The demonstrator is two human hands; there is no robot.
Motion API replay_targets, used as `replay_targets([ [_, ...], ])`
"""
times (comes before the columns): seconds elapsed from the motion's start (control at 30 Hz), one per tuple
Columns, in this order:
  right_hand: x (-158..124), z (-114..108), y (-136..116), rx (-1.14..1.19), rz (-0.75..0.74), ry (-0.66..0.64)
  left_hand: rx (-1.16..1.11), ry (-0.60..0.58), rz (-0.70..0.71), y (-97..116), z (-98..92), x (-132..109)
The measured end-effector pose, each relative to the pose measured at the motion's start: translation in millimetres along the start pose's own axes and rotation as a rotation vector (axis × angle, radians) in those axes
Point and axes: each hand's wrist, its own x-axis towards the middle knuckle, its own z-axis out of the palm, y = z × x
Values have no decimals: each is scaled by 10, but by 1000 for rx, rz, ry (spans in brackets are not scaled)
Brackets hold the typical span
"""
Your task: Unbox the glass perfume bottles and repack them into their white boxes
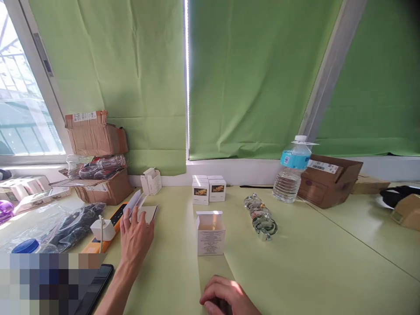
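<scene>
My left hand [136, 232] reaches over white folded cardboard pieces [149, 213] beside the power strip; its fingers are spread, and the fingertips overlap the pieces. Whether they grip a piece is hard to see. An upright white box [211, 236] with small print on its front stands in the middle, its top open. Nearer to me, my right hand [228, 295] lies on the table with fingers curled in, and nothing shows in them. Behind the open box, several small white boxes [201, 192] with a dark picture on the front stand grouped together.
A bundle of coiled metallic-looking items [260, 217] lies right of the open box. Behind it stand a water bottle [288, 179] and a brown carton [328, 181]. To the left are an orange power strip [120, 214] with a white plug, a phone [96, 286] and stacked cartons [95, 140].
</scene>
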Motion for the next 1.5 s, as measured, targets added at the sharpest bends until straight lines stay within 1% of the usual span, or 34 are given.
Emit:
replay_targets([
  [0.1,6,-2,-21,3,3,17,58,-52,7,-66,78,-37],
  [0.17,9,-1,-46,10,11,27,39,-40,-6,-58,59,-12],
  [0.2,10,0,-57,18,15,32,10,-13,-8,-41,23,16],
  [0.27,10,0,-75,41,20,42,-73,84,7,10,-94,92],
  [0.37,10,-1,-79,73,12,58,-212,295,56,101,-313,187],
  [0.43,8,0,-72,97,1,82,-302,417,83,161,-446,207],
  [0.47,6,0,-69,110,-2,97,-346,460,84,194,-508,205],
  [0.53,4,-4,-71,140,-1,120,-424,508,36,273,-636,193],
  [0.6,3,-21,-93,184,15,122,-488,531,-81,383,-778,181],
  [0.67,6,-57,-142,264,45,105,-571,515,-214,520,-918,162],
  [0.73,9,-110,-214,361,71,74,-659,524,-273,666,-1014,108],
  [0.77,8,-139,-253,402,74,57,-699,508,-230,735,-1032,60],
  [0.83,-1,-187,-324,467,58,46,-745,488,-89,849,-1006,-82],
  [0.9,-24,-216,-367,548,45,78,-759,465,103,921,-925,-251],
  [0.93,-41,-225,-376,603,50,106,-797,471,215,940,-884,-326],
  [0.97,-60,-232,-378,661,61,146,-825,447,311,950,-852,-386],
  [1.03,-97,-254,-369,745,75,253,-847,344,493,953,-838,-434],
  [1.07,-112,-271,-362,760,77,301,-837,270,606,953,-858,-421],
  [1.13,-128,-318,-355,746,70,351,-778,119,865,963,-936,-347],
  [1.17,-128,-345,-358,734,69,349,-725,37,979,974,-980,-302],
  [1.2,-123,-372,-366,726,75,338,-693,-20,1048,987,-1018,-262],
  [1.27,-100,-420,-391,727,94,349,-672,-109,1103,1010,-1055,-227],
  [1.33,-73,-455,-417,750,127,401,-726,-120,1062,1020,-1032,-261],
  [1.4,-50,-483,-432,760,163,455,-810,-48,961,1023,-971,-338],
  [1.43,-42,-497,-435,754,178,482,-849,2,867,1027,-939,-377],
  [1.5,-37,-530,-436,733,191,521,-897,89,598,1044,-885,-426],
])
